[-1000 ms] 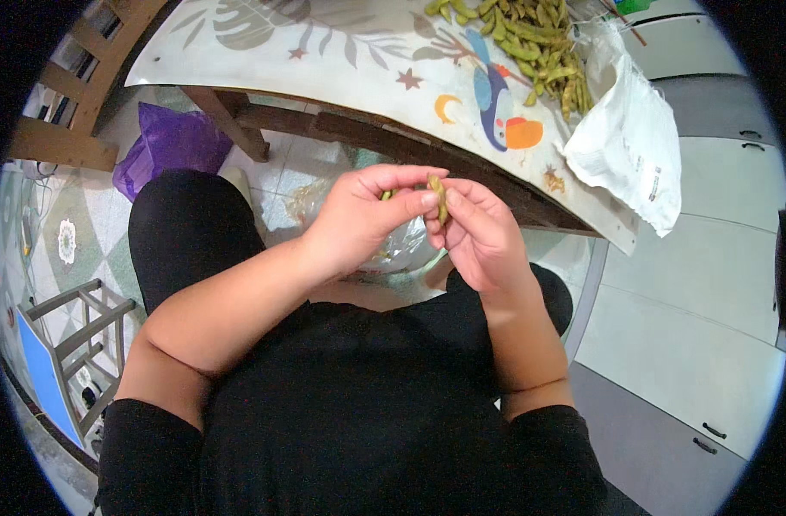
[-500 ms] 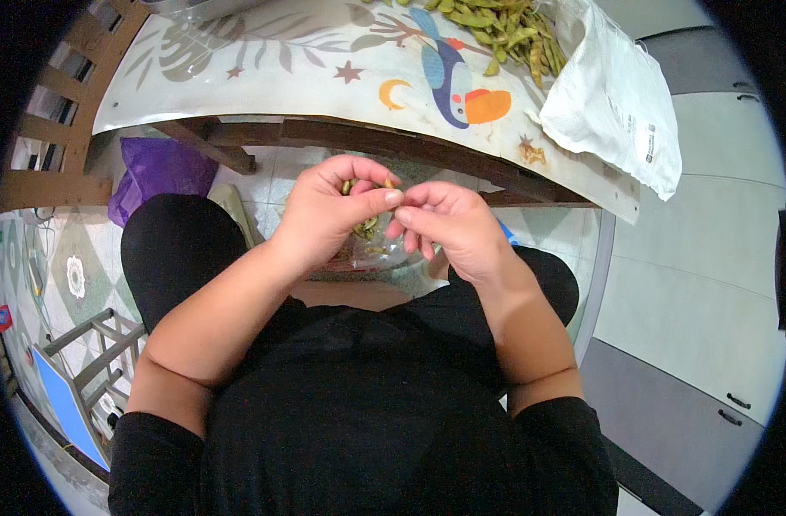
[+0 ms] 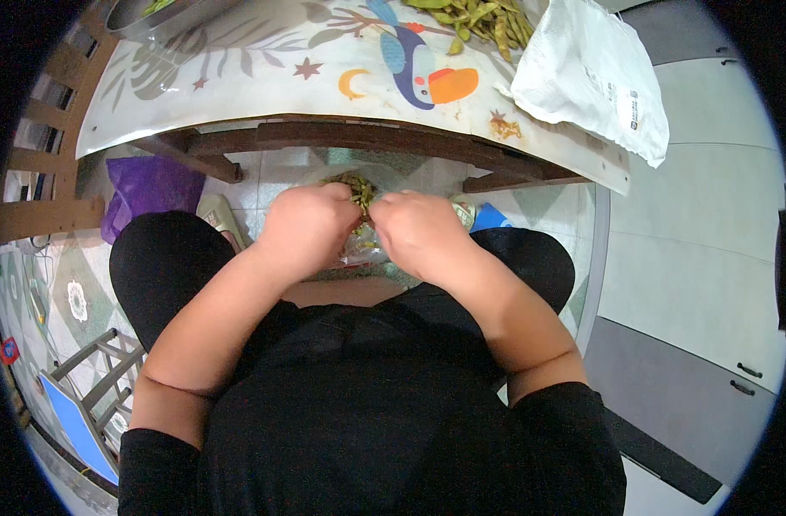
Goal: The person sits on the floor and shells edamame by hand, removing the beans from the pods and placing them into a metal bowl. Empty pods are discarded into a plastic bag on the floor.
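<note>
The left hand point(image 3: 311, 225) and right hand point(image 3: 417, 230) curl down, I can't tell if pinching anything, with bean pods point(image 3: 357, 186) pointing every way between and under them, about equally near both, in a clear bag point(image 3: 363, 251) below the table's point(image 3: 341, 135) near edge.

Black short-sleeved top point(image 3: 410, 404), seemingly black legwear point(image 3: 171, 268)

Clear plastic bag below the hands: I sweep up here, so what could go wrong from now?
The clear plastic bag might get knocked, spilling its pods, since the left hand and right hand are close over it. The white bag could slide off the table, as its corner appears to overhang the edge.
</note>
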{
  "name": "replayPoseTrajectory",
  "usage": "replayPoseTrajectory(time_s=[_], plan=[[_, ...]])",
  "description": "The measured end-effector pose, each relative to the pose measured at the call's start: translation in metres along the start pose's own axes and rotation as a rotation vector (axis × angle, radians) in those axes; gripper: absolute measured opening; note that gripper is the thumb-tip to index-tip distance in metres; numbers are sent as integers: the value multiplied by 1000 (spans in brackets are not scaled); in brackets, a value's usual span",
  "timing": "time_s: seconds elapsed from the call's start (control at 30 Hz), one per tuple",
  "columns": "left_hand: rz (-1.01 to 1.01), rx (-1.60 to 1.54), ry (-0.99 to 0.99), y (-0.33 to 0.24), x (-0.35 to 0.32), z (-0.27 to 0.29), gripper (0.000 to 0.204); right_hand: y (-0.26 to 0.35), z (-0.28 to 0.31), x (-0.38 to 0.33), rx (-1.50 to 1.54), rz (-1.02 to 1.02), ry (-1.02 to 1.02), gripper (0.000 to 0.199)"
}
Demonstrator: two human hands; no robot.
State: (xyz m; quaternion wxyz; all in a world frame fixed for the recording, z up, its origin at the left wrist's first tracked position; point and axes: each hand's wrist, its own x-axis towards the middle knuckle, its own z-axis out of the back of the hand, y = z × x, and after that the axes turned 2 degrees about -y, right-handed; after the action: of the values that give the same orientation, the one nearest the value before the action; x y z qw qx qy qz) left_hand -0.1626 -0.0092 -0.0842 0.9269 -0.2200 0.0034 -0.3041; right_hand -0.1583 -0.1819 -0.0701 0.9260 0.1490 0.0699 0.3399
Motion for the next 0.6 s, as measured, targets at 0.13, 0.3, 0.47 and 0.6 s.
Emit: replayPoseTrajectory(time_s=[0.13, 0.3, 0.47, 0.6], plan=[[-12, -68, -28, 0, 2, 2, 5, 0, 1, 1, 23, 24, 14, 10], [39, -432, -121, 4, 2, -3, 6, -8, 13, 0, 238, 8, 111, 17], [178, -651, -181, -2, 7, 2, 7, -13, 13, 1, 842, -308, 156, 23], [241, -485, -249, -4, 8, -9, 7, -9, -12, 4, 1139, -501, 9, 29]])
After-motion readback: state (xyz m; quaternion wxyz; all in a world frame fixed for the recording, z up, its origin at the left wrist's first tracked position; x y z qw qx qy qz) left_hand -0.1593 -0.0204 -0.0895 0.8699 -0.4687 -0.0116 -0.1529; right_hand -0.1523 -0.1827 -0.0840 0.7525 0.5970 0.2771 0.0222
